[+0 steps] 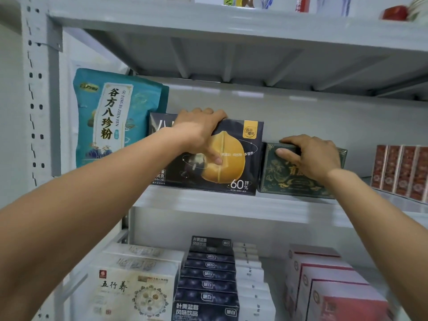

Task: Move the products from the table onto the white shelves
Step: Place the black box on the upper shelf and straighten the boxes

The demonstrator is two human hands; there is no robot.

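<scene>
— White shelves look well stocked. How far along is this?

— Far, I'd judge. A teal pouch stands at the left of the middle shelf, red packs stand at its right, and rows of cartons sit lower down. The worktop is out of view, so I cannot tell what is left there.

— And the two pieces in hand?

— Both rest on the middle shelf, side by side. The left hand grips the black box, fingers curled over its top edge and thumb on its front. The right hand has the same closed grip on the green box, just beside it. Neither is let go yet.
</scene>
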